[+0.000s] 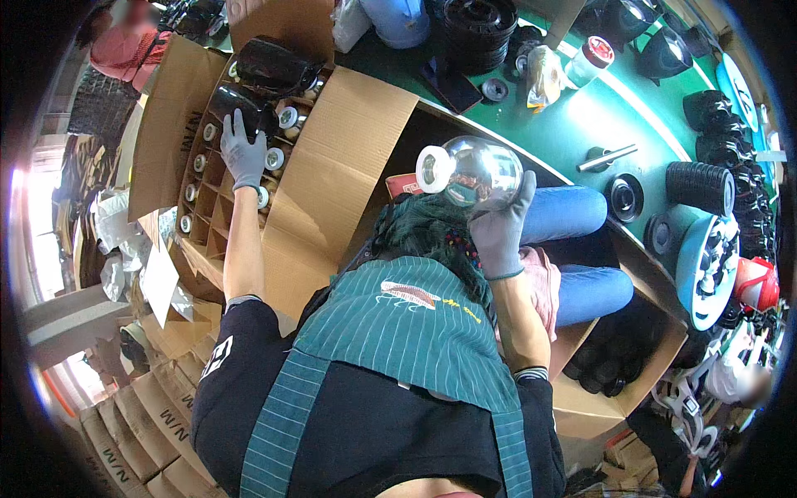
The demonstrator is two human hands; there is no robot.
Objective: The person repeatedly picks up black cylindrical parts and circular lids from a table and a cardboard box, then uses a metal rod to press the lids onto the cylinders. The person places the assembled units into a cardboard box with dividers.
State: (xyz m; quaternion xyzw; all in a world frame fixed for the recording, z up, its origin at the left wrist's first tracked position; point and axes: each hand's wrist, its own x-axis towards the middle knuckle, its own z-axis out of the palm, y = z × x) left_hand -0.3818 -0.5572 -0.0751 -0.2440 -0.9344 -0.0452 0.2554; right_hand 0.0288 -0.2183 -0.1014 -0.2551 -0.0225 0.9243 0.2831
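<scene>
Head view: our right hand (pixel 500 232), in a grey glove, has its grip closed around a clear, rounded glass vessel (pixel 486 170). We hold it in the air near the edge of the green counter (pixel 544 137), tipped onto its side so that its white-ringed end points to the left.

Our left hand (pixel 243 155), gloved in grey as well, is over an open cardboard carton (pixel 328 153). Its fingers lie against a glossy black piece (pixel 235 101) on top of the carton's contents; we cannot tell whether that grip is closed on it. Just beyond lies a larger, dark, shiny bundle (pixel 278 65). Around the hand, brown dividers split the carton into cells, several with white-ended glass pieces (pixel 274 158) in them.

On the counter we see a stack of black round parts (pixel 479 37), a clear jar with a red lid (pixel 589 60), a flat black disc (pixel 624 197) and, toward the right, a light blue tray (pixel 691 278) with small black and white pieces in it. Below the counter's edge are two legs in blue jeans (pixel 569 217), and farther down a second carton (pixel 581 405) holds dark round parts (pixel 613 353).
</scene>
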